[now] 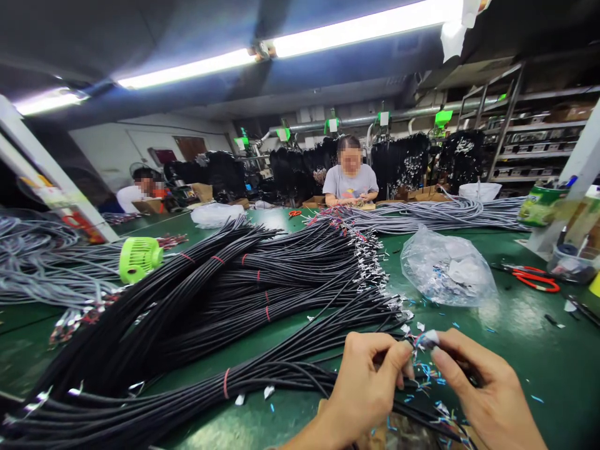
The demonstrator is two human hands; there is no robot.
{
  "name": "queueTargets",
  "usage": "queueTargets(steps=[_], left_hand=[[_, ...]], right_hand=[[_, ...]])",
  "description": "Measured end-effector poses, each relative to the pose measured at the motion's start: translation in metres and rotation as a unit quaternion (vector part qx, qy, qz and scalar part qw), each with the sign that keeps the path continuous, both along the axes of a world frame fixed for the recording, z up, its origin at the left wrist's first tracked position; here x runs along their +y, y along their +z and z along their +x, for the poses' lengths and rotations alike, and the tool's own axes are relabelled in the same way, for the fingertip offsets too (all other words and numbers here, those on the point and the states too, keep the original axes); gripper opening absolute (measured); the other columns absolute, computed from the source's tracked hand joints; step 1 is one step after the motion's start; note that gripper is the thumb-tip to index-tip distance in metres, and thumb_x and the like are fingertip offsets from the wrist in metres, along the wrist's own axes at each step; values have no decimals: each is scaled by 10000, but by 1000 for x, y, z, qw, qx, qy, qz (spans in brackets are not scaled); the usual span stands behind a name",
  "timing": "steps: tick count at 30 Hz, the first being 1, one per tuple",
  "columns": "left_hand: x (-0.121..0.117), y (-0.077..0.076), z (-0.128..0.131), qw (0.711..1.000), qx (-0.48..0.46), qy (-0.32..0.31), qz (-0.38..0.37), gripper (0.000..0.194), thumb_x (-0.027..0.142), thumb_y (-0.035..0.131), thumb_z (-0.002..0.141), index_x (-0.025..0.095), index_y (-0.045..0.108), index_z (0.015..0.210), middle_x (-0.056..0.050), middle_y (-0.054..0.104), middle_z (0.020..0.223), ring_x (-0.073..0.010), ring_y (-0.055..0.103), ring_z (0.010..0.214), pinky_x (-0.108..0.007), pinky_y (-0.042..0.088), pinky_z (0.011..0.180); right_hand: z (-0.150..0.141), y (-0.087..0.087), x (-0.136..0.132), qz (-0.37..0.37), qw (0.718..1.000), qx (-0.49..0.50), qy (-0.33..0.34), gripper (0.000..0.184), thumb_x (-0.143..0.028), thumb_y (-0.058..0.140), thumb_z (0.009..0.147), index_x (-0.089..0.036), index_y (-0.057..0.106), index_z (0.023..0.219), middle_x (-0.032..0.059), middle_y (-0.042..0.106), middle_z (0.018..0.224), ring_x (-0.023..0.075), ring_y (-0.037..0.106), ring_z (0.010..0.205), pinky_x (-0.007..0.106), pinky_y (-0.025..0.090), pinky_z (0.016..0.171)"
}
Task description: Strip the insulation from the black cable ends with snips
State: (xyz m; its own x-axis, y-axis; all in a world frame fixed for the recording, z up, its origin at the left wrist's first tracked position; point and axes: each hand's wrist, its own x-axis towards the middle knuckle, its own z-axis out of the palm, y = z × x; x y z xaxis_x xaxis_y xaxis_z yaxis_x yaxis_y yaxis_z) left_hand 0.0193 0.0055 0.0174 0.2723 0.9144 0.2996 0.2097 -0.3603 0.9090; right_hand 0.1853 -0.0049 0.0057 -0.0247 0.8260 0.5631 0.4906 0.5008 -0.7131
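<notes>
My left hand (368, 382) pinches the end of a black cable, where thin red and blue wires (415, 341) stick out between its fingertips. Just to the right, my right hand (485, 386) has its thumb and forefinger closed on a whitish-grey wrapping (427, 339) at those wires. The two hands almost meet, and the fingers partly hide the cable end. Below them lie more black cables (424, 420) with stripped coloured ends. A bundle of black cables (262, 377) tied with a red band runs off to the left.
Large black cable bundles (225, 300) cover the green table's middle. A clear plastic bag (447, 269) holds scraps; red-handled pliers (534, 278) lie right of it. A lime-green fan (139, 259) stands left. Grey cables (440, 215) lie behind, and a co-worker (350, 175) sits opposite.
</notes>
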Motion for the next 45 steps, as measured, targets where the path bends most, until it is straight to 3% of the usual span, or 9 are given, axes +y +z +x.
queueTargets(steps=[3,9,19,24,28,30,36,40,45], left_hand=[[-3,-1,3,992,39,61,106,298,219,561,830,123,656,564,-10,550,482,-96,458,455,-215,313,454],[-4,-9,6,956,71,92,270,128,143,630,775,119,681,660,-17,581,513,-104,479,448,-225,333,454],[-4,-13,10,950,81,126,274,149,102,597,788,129,648,651,-19,611,546,-113,530,478,-228,357,476],[-2,-18,8,938,94,107,317,112,92,594,801,115,665,717,-27,596,567,-126,512,506,-244,345,482],[3,-13,6,960,42,79,267,75,69,653,767,116,680,716,-33,627,623,-126,547,568,-223,393,535],[6,-10,6,973,28,67,219,76,61,688,736,122,682,692,-23,624,621,-119,544,566,-214,397,538],[6,-11,6,976,48,100,185,109,50,672,728,113,653,641,-16,573,608,-111,499,543,-213,361,510],[7,-10,5,984,62,65,152,134,117,617,805,117,702,700,-37,630,637,-122,523,572,-221,365,543],[5,-3,4,997,61,12,56,263,168,574,826,123,706,602,-22,608,528,-111,485,502,-221,325,493]], right_hand=[[-4,3,-2,-48,996,69,-8,178,-374,665,745,-207,649,685,-21,570,600,119,534,497,185,438,428],[-12,9,-6,-83,979,175,-59,150,-327,682,707,-212,614,640,-33,520,574,113,461,508,195,402,458],[-16,4,-10,46,994,89,-47,84,-263,651,775,-229,626,703,-1,572,675,118,457,503,230,349,426],[-6,0,0,-98,986,135,-6,219,-359,696,732,-199,580,639,-20,492,601,116,427,529,219,327,441],[-5,-8,2,-270,907,304,113,305,-460,677,748,-173,581,788,-83,296,544,57,197,463,188,168,404],[-6,-9,3,-304,876,336,164,348,-491,670,749,-168,582,841,-93,262,549,51,151,472,183,135,409],[-10,-9,10,-278,906,300,109,364,-419,801,615,-170,560,723,-82,356,539,44,241,467,168,184,403],[-13,-11,8,-291,894,312,136,385,-542,663,728,-187,550,825,-91,281,563,45,162,453,170,145,388],[2,-5,7,-66,993,81,58,192,-335,629,802,-194,551,697,-12,482,659,121,428,595,234,355,536]])
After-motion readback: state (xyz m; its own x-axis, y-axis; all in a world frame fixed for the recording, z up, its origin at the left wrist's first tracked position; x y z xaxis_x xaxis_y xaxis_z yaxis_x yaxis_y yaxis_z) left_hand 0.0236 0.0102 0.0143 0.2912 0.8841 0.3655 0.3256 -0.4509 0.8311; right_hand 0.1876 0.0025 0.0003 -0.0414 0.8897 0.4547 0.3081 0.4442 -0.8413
